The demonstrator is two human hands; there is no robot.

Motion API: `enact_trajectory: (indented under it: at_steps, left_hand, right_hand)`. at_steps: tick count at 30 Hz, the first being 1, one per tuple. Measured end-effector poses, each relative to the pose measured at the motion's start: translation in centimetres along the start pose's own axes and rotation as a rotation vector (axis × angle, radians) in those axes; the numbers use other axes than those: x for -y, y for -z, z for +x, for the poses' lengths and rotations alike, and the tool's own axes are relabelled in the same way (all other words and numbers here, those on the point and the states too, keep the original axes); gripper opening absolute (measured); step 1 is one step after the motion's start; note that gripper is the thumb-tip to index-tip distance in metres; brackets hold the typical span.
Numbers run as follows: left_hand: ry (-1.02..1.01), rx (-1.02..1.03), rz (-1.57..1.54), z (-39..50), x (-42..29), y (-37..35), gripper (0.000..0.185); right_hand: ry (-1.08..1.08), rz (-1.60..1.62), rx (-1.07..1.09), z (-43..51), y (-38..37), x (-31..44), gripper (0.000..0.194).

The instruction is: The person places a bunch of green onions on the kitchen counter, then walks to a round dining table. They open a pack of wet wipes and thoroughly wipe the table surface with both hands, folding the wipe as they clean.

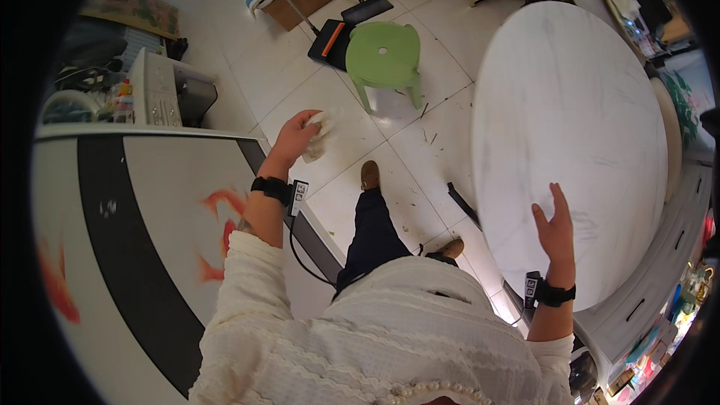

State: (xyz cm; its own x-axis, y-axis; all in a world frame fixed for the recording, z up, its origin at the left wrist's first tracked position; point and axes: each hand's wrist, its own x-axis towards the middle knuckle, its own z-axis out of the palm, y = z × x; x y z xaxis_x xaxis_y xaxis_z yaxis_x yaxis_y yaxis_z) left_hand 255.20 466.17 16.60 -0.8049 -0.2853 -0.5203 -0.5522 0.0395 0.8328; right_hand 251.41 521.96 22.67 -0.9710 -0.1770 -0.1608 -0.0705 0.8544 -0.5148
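Note:
My left hand (295,138) grips a crumpled, stained white cloth (318,140) above the tiled floor, just past the corner of a light cabinet top with dark stripes and red fish pictures (163,197). Over the near part of an oval white marble-look table (568,124), my right hand (554,228) is empty, with thumb and fingers apart. Whether it touches the tabletop I cannot tell. Each wrist wears a black strap with a small cabled device.
A green plastic stool (383,55) stands ahead, beside a black dustpan (331,45) and a broom (367,9). Debris litters the floor tiles (360,180). A dark strip (463,204) lies by the table. Grey drawers (647,292) run along the right.

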Motion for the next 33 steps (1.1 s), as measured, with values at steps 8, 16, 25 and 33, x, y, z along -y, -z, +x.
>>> enact_trajectory:
  at_steps: [8,16,25,33]
  left_hand:
    - [-0.005,0.142,0.128,14.1,5.4,5.7,0.031]
    - [-0.018,0.358,0.056,22.1,9.7,-0.9,0.032]
    - [-0.013,0.139,0.262,27.4,9.8,-2.8,0.049]
    - [0.123,0.270,0.431,27.9,9.0,-3.4,0.056]
  right_hand:
    - [-0.281,-0.432,0.155,13.7,-5.9,7.7,0.100]
    - [-0.468,-0.527,0.311,17.0,-6.4,10.1,0.113]
    - [-0.526,-0.502,0.359,17.1,-6.3,9.8,0.119]
    - [-0.497,-0.527,0.370,16.9,-6.5,8.4,0.121]
